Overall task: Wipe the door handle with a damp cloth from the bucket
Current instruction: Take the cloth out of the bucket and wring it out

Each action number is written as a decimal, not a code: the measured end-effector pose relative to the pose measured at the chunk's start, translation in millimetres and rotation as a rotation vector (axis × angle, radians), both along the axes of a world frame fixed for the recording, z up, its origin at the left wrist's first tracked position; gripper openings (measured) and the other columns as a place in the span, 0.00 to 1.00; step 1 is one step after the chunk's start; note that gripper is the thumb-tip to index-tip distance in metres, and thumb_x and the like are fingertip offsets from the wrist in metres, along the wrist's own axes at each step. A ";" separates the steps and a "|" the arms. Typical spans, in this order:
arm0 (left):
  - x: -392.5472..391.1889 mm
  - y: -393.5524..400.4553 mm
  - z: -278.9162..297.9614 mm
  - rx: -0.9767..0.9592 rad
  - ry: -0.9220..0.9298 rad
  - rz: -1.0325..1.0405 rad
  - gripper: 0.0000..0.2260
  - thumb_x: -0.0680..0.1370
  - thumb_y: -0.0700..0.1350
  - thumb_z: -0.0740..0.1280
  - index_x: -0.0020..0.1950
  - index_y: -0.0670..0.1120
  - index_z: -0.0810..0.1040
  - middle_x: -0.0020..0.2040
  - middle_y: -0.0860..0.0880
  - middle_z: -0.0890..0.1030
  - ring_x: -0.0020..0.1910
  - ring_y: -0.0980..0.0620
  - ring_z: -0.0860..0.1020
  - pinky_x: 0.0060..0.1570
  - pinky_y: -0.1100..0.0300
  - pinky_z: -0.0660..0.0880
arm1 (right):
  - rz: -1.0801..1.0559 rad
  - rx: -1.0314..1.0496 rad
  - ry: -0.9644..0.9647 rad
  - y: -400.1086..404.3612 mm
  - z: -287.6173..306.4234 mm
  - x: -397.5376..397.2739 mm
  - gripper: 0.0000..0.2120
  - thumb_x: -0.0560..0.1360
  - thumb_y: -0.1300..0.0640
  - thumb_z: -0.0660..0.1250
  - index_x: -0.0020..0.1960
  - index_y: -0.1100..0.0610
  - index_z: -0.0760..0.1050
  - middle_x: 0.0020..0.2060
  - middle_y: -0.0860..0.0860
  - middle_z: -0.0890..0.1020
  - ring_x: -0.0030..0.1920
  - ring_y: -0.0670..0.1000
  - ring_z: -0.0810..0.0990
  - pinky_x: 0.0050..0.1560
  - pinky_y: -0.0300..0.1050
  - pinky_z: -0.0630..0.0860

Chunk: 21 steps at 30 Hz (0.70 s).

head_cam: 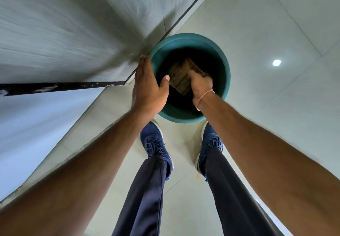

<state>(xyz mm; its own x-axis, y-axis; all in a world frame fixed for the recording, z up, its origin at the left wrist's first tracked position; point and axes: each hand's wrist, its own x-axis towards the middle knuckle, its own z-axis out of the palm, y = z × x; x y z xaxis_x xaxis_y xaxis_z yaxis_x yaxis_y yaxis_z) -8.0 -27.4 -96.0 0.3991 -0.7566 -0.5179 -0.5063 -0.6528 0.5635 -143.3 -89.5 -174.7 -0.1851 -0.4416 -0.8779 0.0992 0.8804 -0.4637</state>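
Observation:
A teal bucket [217, 52] stands on the floor at the foot of a pale door [73, 24]. Inside its dark interior lies a folded brown striped cloth [179, 75]. My right hand [199, 85] reaches down into the bucket with its fingers closed on the cloth's right edge. My left hand [147, 85] hovers flat over the bucket's left rim, fingers straight and thumb spread, holding nothing. The door handle is out of view.
My two blue shoes [156, 143] stand just in front of the bucket on light floor tiles [266, 33]. A dark strip [55, 86] runs along the door's bottom edge at the left. A ceiling light reflects on the floor [276, 62].

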 end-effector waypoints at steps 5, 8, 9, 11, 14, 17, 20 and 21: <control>-17.6 2.4 46.9 -0.033 0.049 0.079 0.25 0.84 0.51 0.68 0.79 0.45 0.70 0.76 0.44 0.75 0.76 0.45 0.73 0.77 0.44 0.72 | 0.092 -0.094 -0.131 7.4 86.6 -23.5 0.32 0.59 0.56 0.77 0.62 0.61 0.78 0.57 0.63 0.86 0.58 0.64 0.86 0.58 0.70 0.84; -27.7 -1.7 80.8 -0.020 0.407 0.229 0.17 0.83 0.52 0.70 0.70 0.47 0.78 0.63 0.50 0.85 0.62 0.53 0.83 0.66 0.51 0.80 | 0.140 -0.115 -0.282 6.6 136.4 -36.9 0.30 0.65 0.61 0.76 0.67 0.62 0.77 0.62 0.66 0.83 0.64 0.68 0.82 0.63 0.71 0.81; -28.0 -3.8 90.3 0.001 0.568 0.300 0.16 0.82 0.51 0.72 0.67 0.47 0.81 0.60 0.49 0.87 0.59 0.53 0.85 0.64 0.51 0.81 | 0.154 -0.111 -0.341 5.3 150.1 -41.3 0.29 0.67 0.62 0.74 0.68 0.63 0.77 0.62 0.67 0.83 0.66 0.70 0.80 0.65 0.71 0.79; -24.8 -6.0 103.3 0.052 0.774 0.424 0.16 0.76 0.50 0.75 0.63 0.47 0.84 0.56 0.46 0.89 0.56 0.50 0.87 0.65 0.47 0.82 | 0.170 -0.088 -0.426 1.3 173.9 -47.6 0.28 0.71 0.61 0.72 0.70 0.64 0.76 0.65 0.66 0.82 0.70 0.71 0.77 0.68 0.72 0.76; -18.8 -6.6 112.0 0.070 0.790 0.491 0.16 0.70 0.48 0.75 0.57 0.48 0.86 0.54 0.45 0.89 0.56 0.45 0.87 0.69 0.39 0.80 | 0.195 -0.093 -0.502 -6.1 194.7 -54.0 0.25 0.77 0.54 0.67 0.72 0.61 0.75 0.69 0.67 0.79 0.69 0.70 0.78 0.70 0.72 0.75; -13.0 -7.7 120.3 0.048 0.783 0.525 0.17 0.68 0.44 0.77 0.57 0.46 0.86 0.54 0.44 0.89 0.55 0.45 0.86 0.68 0.38 0.81 | 0.192 -0.134 -0.456 -8.2 207.2 -53.2 0.17 0.82 0.52 0.58 0.64 0.57 0.81 0.54 0.57 0.85 0.56 0.60 0.83 0.55 0.61 0.84; -9.9 -9.4 135.4 0.006 0.716 0.454 0.21 0.70 0.39 0.79 0.62 0.38 0.82 0.53 0.43 0.87 0.51 0.49 0.86 0.59 0.45 0.85 | 0.210 -0.168 -0.309 -7.8 215.0 -50.3 0.18 0.82 0.54 0.58 0.65 0.56 0.81 0.54 0.57 0.86 0.57 0.60 0.84 0.53 0.61 0.85; -10.7 -10.3 143.0 -0.007 0.676 0.423 0.21 0.72 0.36 0.80 0.63 0.36 0.81 0.52 0.43 0.87 0.49 0.52 0.86 0.55 0.51 0.85 | 0.255 -0.190 -0.280 -8.0 219.8 -49.4 0.17 0.78 0.53 0.62 0.63 0.55 0.81 0.54 0.56 0.87 0.58 0.60 0.84 0.58 0.65 0.84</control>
<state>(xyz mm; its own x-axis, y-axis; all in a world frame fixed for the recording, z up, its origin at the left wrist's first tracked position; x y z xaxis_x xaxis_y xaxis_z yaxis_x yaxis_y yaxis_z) -18.7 -37.8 47.0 0.2543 -0.6150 -0.7464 0.2362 -0.7089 0.6646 -192.6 -97.5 45.1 0.1852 -0.6013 -0.7772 0.0343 0.7944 -0.6064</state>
